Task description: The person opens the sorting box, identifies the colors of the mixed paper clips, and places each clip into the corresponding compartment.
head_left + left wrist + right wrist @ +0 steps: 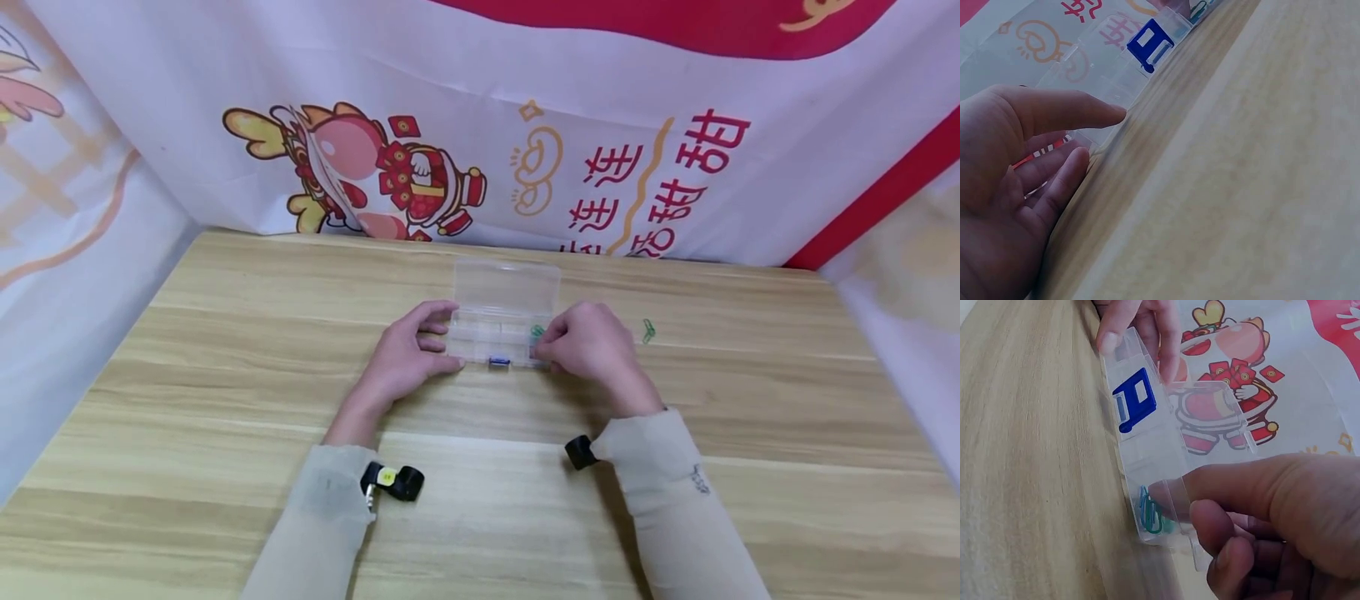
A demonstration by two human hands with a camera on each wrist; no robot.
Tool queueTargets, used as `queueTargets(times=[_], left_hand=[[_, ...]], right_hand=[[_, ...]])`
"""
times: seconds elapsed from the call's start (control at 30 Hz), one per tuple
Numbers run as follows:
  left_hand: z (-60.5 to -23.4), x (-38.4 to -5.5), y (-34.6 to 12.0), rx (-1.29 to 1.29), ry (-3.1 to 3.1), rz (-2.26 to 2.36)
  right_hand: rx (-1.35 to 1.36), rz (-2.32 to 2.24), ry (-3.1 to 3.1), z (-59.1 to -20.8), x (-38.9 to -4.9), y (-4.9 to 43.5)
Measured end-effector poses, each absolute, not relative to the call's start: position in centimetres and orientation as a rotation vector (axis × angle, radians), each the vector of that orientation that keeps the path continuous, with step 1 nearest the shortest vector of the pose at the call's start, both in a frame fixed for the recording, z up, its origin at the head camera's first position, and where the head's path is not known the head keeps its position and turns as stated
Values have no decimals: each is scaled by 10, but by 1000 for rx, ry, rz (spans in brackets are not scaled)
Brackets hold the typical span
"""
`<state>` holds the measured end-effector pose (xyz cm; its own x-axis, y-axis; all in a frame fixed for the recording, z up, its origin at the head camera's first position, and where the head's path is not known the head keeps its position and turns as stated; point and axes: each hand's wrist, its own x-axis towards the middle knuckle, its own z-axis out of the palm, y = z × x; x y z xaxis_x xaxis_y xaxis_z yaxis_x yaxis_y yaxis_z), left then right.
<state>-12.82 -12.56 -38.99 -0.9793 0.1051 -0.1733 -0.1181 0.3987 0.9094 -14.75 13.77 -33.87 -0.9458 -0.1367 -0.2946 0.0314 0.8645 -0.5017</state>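
Observation:
A clear plastic compartment box (480,335) lies on the table with its transparent lid (507,285) raised at the back. A blue clasp (1137,400) sits on its front side. At the box's left end, my left hand (408,354) holds it, thumb at the front and fingers round the side and back. My right hand (592,342) is at the right end, one digit reaching in beside green and blue paper clips (1150,512). Its other fingers are bent. Whether it pinches a clip is hidden by the hand and plastic.
Green paper clips (648,331) lie on the wooden table (480,517) right of my right hand. A printed cloth (510,125) hangs along the table's back edge, close behind the box. More cloth hangs at both sides.

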Motion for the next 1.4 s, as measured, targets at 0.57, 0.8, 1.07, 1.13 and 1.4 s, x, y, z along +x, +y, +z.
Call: queueTargets(times=[0.57, 0.8, 1.07, 1.13, 1.4], left_hand=[[-389, -129, -125, -21, 2446, 1621], [-389, -128, -126, -22, 2442, 1624], [-389, -129, -126, -15, 2457, 1605], [-389, -129, -126, -14, 2457, 1606], [-390, -129, -125, -9, 2454, 1623]], right_hand=[[164, -1423, 2476, -358, -148, 153], [343, -1542, 2411, -359, -150, 154], [407, -1626, 2355, -366, -152, 153], [415, -1634, 2354, -367, -152, 153], [416, -1617, 2407, -367, -150, 150]])
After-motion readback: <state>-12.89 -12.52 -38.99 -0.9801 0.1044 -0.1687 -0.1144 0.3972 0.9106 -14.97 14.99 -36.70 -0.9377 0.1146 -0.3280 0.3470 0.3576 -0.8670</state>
